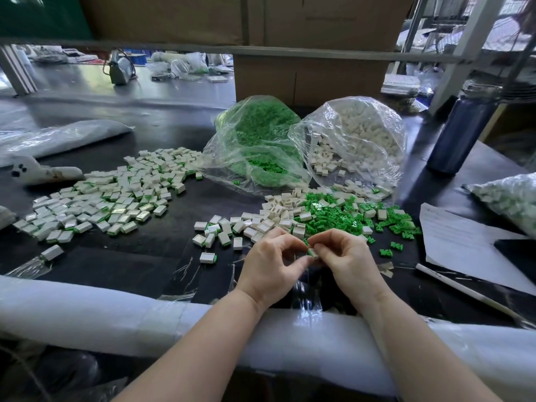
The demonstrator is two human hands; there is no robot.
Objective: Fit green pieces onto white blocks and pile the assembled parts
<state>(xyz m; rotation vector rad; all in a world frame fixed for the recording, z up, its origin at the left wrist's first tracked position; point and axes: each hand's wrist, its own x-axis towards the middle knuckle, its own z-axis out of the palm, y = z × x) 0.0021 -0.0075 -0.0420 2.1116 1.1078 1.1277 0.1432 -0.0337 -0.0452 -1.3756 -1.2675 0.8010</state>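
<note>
Both hands meet above the near middle of the dark worktop [124, 265]; left hand [268, 266] and right hand [346, 258] curl inward, fingertips together, pinching one small white block [313, 253] between them; a sliver of green shows at its edge, seating not clear.

Just beyond the hands: a loose mix of white blocks [278, 213] and green pieces [342, 216], spread toward the right edge; a few stray green pieces [386, 252] lie apart, right of the right hand.

Left half of worktop: a wide pile of assembled parts [110, 195], white with green edges, running from the left edge toward the middle; a smaller scatter of assembled parts [220, 233] sits between that pile and the hands.

Toward the far edge, middle: clear bag of green pieces [255, 140], mouth open toward the person; just beside it on the right, clear bag of white blocks [356, 140], touching it, blocks spilling out of its mouth.

Right edge: sheet of paper [458, 250] with a white stick [464, 291] beside it; another filled bag [510, 198] near the right edge; dark bottle [461, 132] upright at the far right corner.

Near edge: a white foam roll [116, 320] under both forearms.

Beyond the far edge: cardboard boxes [307, 79].
</note>
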